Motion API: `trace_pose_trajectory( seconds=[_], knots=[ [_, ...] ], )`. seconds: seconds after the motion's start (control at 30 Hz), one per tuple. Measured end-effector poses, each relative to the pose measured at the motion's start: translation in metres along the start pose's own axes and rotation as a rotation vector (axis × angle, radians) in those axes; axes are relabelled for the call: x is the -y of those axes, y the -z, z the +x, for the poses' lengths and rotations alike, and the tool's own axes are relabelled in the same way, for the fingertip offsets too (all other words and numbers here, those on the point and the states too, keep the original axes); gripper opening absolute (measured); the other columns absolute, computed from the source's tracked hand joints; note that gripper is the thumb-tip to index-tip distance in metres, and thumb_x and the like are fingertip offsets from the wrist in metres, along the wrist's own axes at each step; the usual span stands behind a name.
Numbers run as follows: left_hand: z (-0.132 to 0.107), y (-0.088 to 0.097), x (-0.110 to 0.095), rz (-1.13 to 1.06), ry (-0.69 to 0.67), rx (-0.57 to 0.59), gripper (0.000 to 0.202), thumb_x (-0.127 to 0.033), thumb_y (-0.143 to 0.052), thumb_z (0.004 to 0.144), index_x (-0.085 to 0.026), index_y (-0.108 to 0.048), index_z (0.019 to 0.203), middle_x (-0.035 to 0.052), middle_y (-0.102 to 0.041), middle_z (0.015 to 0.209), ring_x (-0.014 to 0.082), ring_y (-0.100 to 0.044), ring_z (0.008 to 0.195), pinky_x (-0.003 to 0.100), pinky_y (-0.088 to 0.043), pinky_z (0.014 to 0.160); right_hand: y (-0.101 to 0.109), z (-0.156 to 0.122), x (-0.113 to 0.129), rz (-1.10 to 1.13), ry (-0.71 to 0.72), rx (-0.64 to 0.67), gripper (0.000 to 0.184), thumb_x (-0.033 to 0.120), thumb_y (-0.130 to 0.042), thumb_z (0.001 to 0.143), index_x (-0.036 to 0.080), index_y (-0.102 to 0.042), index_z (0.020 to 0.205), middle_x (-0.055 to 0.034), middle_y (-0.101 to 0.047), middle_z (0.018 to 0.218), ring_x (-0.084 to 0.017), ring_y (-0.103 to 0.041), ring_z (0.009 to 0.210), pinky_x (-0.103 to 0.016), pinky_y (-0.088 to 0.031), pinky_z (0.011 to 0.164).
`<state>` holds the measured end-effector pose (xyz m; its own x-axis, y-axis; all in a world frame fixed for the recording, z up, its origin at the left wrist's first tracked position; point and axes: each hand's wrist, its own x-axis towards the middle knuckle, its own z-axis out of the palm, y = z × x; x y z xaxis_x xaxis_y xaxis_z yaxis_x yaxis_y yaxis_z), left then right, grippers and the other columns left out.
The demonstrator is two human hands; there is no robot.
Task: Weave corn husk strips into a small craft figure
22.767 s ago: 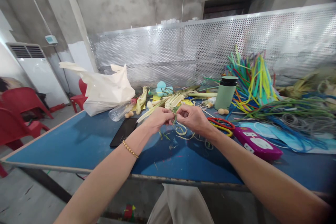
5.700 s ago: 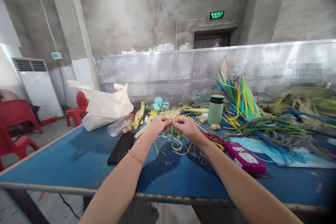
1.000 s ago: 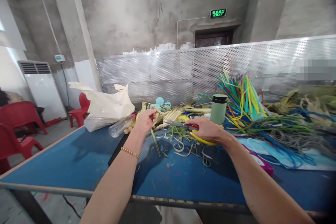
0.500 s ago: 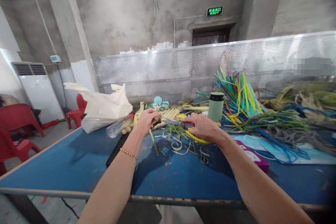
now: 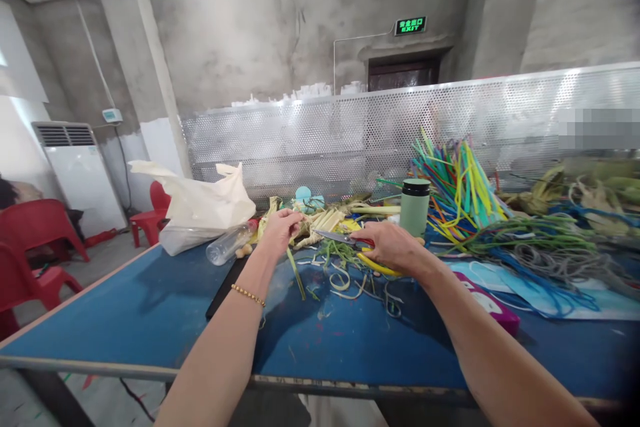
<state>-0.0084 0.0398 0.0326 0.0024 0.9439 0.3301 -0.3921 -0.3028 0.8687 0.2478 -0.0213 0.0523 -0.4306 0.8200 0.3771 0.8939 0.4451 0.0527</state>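
In the middle of the table, my right hand (image 5: 395, 248) is closed around scissors (image 5: 334, 236), whose metal blades point left toward my other hand. A bit of red handle shows at its fingers, and a yellow curved piece (image 5: 379, 265) lies just under them. My left hand (image 5: 281, 230) is closed in a pinch on pale plant strips; what sits right between the fingertips is too small to make out. A green stalk (image 5: 296, 273) hangs below it. Pale folded leaf strips (image 5: 325, 221) lie between and behind the hands. Green and white trimmings (image 5: 343, 280) are scattered in front.
Left stand a white plastic bag (image 5: 207, 207), a clear bottle (image 5: 223, 250) and a dark flat object (image 5: 223, 290). Right are a green jar (image 5: 415, 208), colourful strips (image 5: 465, 187), cord bundles (image 5: 530, 230) and a purple box (image 5: 493, 307). A perforated metal panel (image 5: 300, 133) runs behind the table.
The whole view has shifted slightly right and down. The scissors stay in my right hand, with blades still pointing at the left hand, which keeps its pinch.
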Motion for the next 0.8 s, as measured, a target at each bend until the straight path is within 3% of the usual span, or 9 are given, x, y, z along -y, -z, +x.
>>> trace_pose_trajectory(
  seconds=[0.1,0.23,0.47,0.8],
  knots=[
    [0.0035,0.004,-0.0001,-0.092,0.032,-0.018,0.016,-0.013,-0.074,0.056,-0.009,-0.061,0.064,0.0026,-0.061,0.062,0.0053,-0.045,0.048,0.021,-0.027,0.044,-0.0005,-0.0014,-0.0013,0.116,-0.031,-0.016,0.037,0.031,-0.059,0.077,0.028,-0.074,0.111,-0.0061,-0.07,0.097,-0.022,-0.063,0.084,-0.031,-0.045,0.073],
    [0.004,0.0053,-0.001,-0.136,0.109,-0.026,0.014,-0.013,-0.072,0.059,-0.008,-0.064,0.069,0.0025,-0.06,0.061,0.0059,-0.044,0.049,0.021,-0.026,0.043,-0.004,-0.0006,-0.0006,0.283,0.04,-0.04,0.039,0.028,-0.06,0.074,0.023,-0.073,0.111,-0.0061,-0.071,0.11,-0.022,-0.064,0.096,-0.032,-0.048,0.086],
    [-0.0015,0.0024,-0.0016,-0.044,0.112,0.118,0.02,-0.019,-0.078,0.058,-0.007,-0.064,0.067,0.0031,-0.059,0.063,0.0051,-0.045,0.05,0.019,-0.026,0.042,-0.0047,0.0005,0.0056,0.248,0.049,-0.038,0.04,0.027,-0.061,0.075,0.021,-0.073,0.113,-0.0072,-0.072,0.108,-0.023,-0.064,0.097,-0.034,-0.047,0.088],
    [-0.0042,-0.0006,-0.0012,0.062,0.092,0.128,0.023,-0.021,-0.08,0.057,-0.008,-0.064,0.067,0.0026,-0.057,0.062,0.0047,-0.045,0.049,0.02,-0.026,0.043,-0.0089,0.0019,0.0027,0.256,0.082,-0.041,0.043,0.023,-0.062,0.073,0.022,-0.073,0.115,-0.0078,-0.072,0.107,-0.023,-0.064,0.097,-0.034,-0.047,0.088]
  ],
)
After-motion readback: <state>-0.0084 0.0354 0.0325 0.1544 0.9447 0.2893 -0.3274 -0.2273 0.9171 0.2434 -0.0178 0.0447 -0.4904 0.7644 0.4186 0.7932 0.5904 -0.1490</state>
